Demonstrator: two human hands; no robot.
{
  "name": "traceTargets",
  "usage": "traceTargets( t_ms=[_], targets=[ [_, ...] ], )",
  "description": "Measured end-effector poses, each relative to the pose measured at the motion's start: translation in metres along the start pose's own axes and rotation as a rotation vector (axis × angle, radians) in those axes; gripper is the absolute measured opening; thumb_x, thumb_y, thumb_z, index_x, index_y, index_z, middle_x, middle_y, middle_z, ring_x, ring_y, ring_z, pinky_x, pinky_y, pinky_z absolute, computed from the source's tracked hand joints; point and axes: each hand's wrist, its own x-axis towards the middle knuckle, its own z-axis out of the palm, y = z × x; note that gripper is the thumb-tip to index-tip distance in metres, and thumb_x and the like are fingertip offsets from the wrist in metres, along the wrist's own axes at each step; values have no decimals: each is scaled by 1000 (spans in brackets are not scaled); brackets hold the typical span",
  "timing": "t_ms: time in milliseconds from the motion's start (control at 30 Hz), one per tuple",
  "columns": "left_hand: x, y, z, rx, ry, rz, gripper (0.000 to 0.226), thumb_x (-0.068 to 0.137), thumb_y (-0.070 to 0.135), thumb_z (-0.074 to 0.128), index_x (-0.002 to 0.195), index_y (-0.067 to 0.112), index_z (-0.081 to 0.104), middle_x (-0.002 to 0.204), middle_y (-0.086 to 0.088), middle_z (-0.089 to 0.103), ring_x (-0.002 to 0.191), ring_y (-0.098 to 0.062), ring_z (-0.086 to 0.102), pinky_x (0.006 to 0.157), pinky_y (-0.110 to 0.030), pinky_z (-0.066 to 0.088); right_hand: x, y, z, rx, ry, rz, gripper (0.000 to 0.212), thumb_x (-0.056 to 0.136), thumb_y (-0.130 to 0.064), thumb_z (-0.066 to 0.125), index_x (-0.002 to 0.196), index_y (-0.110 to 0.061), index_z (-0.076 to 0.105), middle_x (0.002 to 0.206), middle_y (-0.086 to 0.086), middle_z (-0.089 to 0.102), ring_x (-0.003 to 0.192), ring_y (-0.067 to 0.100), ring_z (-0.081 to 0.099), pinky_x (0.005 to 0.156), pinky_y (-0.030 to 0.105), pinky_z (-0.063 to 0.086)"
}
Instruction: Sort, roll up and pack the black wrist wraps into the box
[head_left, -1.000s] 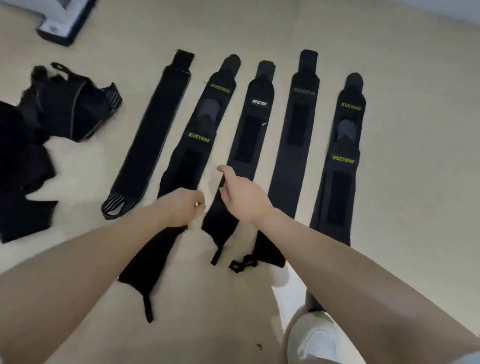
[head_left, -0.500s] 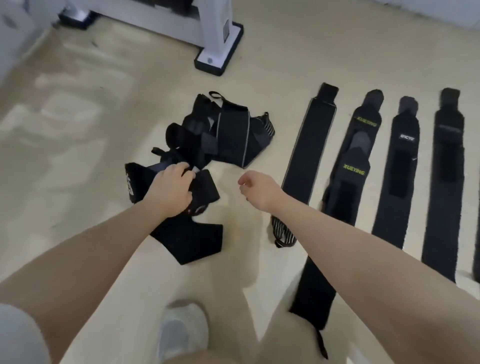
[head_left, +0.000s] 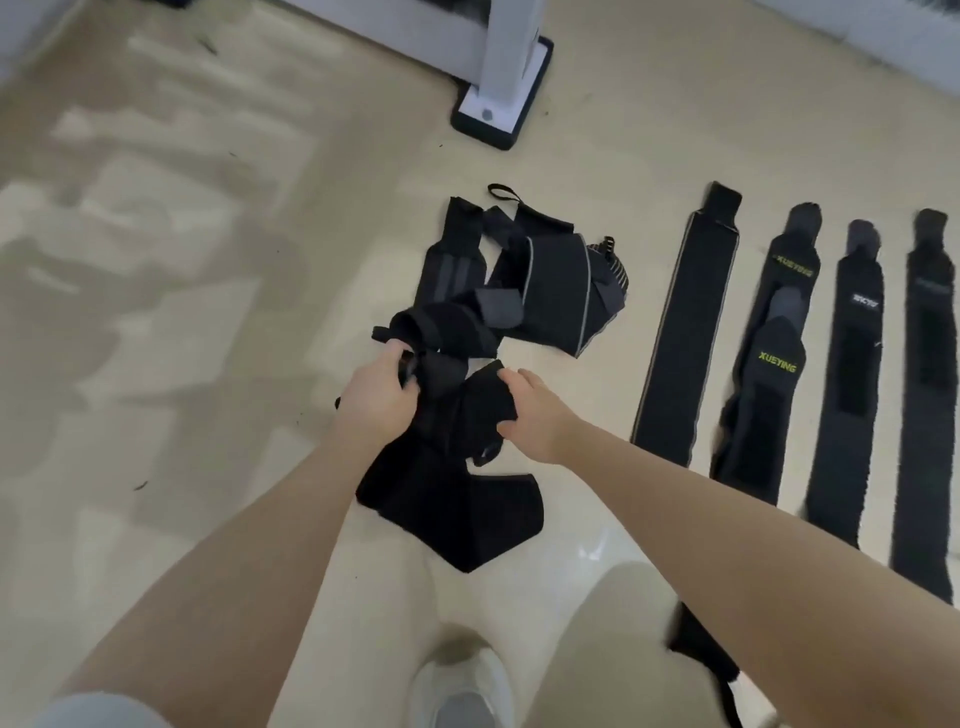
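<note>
digging through the tangled wrap pile (head_left: 519, 291) | left hand (head_left: 376, 397) gripped a twisted wrap (head_left: 447, 415), right hand (head_left: 535, 413) pinched its other edge | i'd say it lay crumpled between them, straight ahead, flat row (head_left: 779, 338) off right

Only a few words can be read, and all of them stand on the flat black wraps at the right side of the floor. The second flat wrap (head_left: 768, 358) from the left carries the brand "XUEYING" 2 times in yellow-green letters: once near its upper end, small and slanted, and once lower, on the wider part. The third flat wrap (head_left: 852, 364) has a small white label near its top, but the letters are too blurred to read. On the fourth flat wrap (head_left: 932, 374) there is a faint grey mark, also not readable.
</note>
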Motion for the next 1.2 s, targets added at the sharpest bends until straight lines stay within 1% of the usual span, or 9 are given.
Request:
traceTargets(
  t_ms=[200, 400, 500, 567, 733, 833, 933, 1067, 1200],
  targets=[
    [-28, 28, -16, -1185, -63, -1, 23, 95, -2, 40, 87, 17, 50, 57, 0, 42, 51, -12, 39, 55, -22, 36, 13, 8, 11, 342, -7, 121, 94, 86, -16, 65, 151, -19, -2, 144, 12, 36, 125, 33, 44, 99, 40, 42],
    [-43, 42, -19, -1580, -322, -215, 16, 95, 13, 34, 93, 11, 50, 50, 3, 32, 39, -9, 29, 48, -24, 25, 0, 2, 1, 633, 91, 144, 33, 88, -3, 56, 119, -14, 51, 108, 12, 62, 89, 25, 61, 70, 30, 53],
    [-43, 36, -20, -1204, -265, -353, 11, 91, 15, 42, 81, 14, 44, 47, 6, 29, 38, -8, 25, 45, -22, 21, -9, 7, -21, 938, 328, 150, 19, 89, -1, 52, 103, -13, 56, 94, 10, 59, 75, 22, 56, 48, 23, 47],
    [-45, 27, -22, -548, -176, -371, 11, 89, 21, 52, 83, 14, 46, 56, 5, 41, 47, -11, 37, 47, -23, 24, -11, 18, -34, 1087, 395, 244, 17, 86, -1, 53, 95, -13, 59, 98, 12, 59, 82, 27, 57, 59, 27, 49],
    [-55, 5, -11, 374, 39, -196, 89, 82, 53, 58, 146, 13, 11, 140, -13, 35, 123, -33, 37, 100, -43, 31, -41, 37, -46, 1388, 167, 188, 47, 82, -4, 33, 115, -22, 62, 95, 2, 63, 74, 17, 56, 57, 23, 44],
    [-56, 18, 0, 507, 100, 315, 115, 73, 54, 71, 150, 26, -10, 157, -9, -13, 144, -30, -9, 114, -49, -5, -60, 36, -54, 1444, -12, 103, 41, 80, -5, 30, 90, -20, 67, 78, 0, 62, 59, 14, 55, 57, 24, 35],
    [-61, 45, 11, 590, 147, 785, 110, 68, 55, 73, 149, 27, 4, 159, -7, 0, 145, -27, -3, 114, -50, -4, -76, 26, -65, 1482, -144, -10, 41, 65, -7, 37, 80, -13, 75, 82, 7, 69, 67, 22, 66, 64, 25, 50],
    [-59, 72, 9, 500, -283, 596, 79, 78, 42, 70, 142, 20, 30, 143, 5, 40, 133, -15, 35, 117, -37, 6, -97, 19, -84, 1713, -176, -141, 45, 46, -11, 48, 81, -8, 76, 85, 11, 71, 74, 28, 69, 66, 36, 58],
    [-67, 78, 6, 485, -318, 567, 17, 92, 34, 55, 102, 21, 49, 83, 12, 52, 93, -18, 56, 88, -26, 37, -102, 13, -97, 1867, 4, -167, 29, 70, -8, 47, 83, -6, 73, 82, 10, 71, 74, 26, 70, 68, 37, 59]
  ],
)
